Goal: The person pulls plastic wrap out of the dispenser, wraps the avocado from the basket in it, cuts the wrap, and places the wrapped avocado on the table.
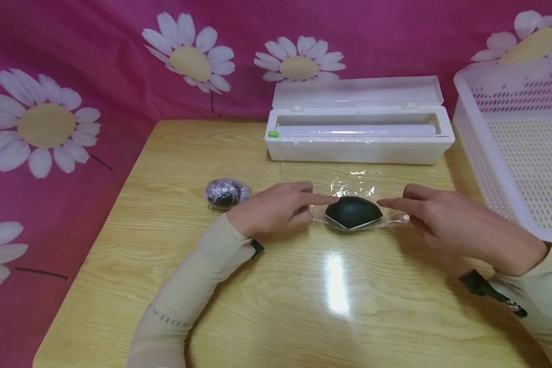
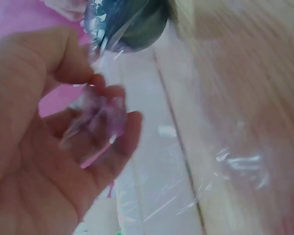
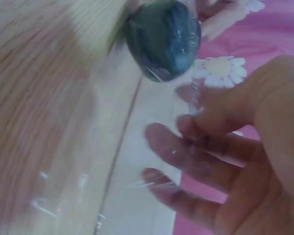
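A dark green, smooth, rounded thing [image 1: 353,212] with a thin pale edge lies on clear cling film [image 1: 356,184] at the middle of the table. At its left side, my left hand [image 1: 276,207] reaches its index finger to the object. The left wrist view shows that hand's thumb and finger pinching gathered film [image 2: 100,115]. From the other side, my right hand [image 1: 460,220] points its index finger at the object's right end. In the right wrist view its thumb and fingertip meet at the film, which stretches over the other fingers [image 3: 171,147].
A film-wrapped dark bundle [image 1: 227,193] sits beyond the left wrist. Behind the work stands a white dispenser box [image 1: 359,151], lid raised, with a film roll [image 1: 354,130] inside. A white plastic basket [image 1: 492,153] is at the right. The wooden table [image 1: 276,317] meets a pink daisy-print cloth [image 1: 119,30].
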Available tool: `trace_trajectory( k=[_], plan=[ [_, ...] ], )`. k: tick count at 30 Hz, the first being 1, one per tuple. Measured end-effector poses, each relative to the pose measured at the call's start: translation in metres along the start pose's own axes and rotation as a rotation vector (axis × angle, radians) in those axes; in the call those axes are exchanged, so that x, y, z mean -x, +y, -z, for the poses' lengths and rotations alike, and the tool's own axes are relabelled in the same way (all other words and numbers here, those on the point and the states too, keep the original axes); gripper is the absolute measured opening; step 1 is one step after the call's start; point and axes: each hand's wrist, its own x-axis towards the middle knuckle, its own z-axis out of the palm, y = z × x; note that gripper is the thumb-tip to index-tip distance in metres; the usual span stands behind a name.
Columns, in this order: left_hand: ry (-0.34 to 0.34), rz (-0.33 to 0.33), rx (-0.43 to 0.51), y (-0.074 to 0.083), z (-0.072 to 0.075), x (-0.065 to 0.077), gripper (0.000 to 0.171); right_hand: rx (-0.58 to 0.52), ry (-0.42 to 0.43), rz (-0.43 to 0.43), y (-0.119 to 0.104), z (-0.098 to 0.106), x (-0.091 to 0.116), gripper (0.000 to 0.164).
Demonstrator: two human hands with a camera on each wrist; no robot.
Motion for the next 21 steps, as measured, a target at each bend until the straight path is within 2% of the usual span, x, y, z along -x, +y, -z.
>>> trace_trajectory(
  k=[4,7,14,21],
  plan=[
    [0.083,-0.014,-0.020,0.000,-0.002,-0.008,0.042,-0.005,0.135,-0.011,0.004,-0.005,-0.006,0.028],
    [0.145,-0.040,-0.022,0.000,-0.003,-0.015,0.032,0.001,0.176,-0.040,0.007,-0.007,-0.009,0.016],
    [0.220,-0.084,0.020,-0.001,-0.007,-0.028,0.023,-0.037,0.100,-0.130,0.008,-0.006,-0.010,0.008],
    [0.277,-0.126,-0.012,0.000,-0.008,-0.034,0.019,-0.053,0.107,-0.139,0.012,-0.004,-0.013,0.011]
  ],
)
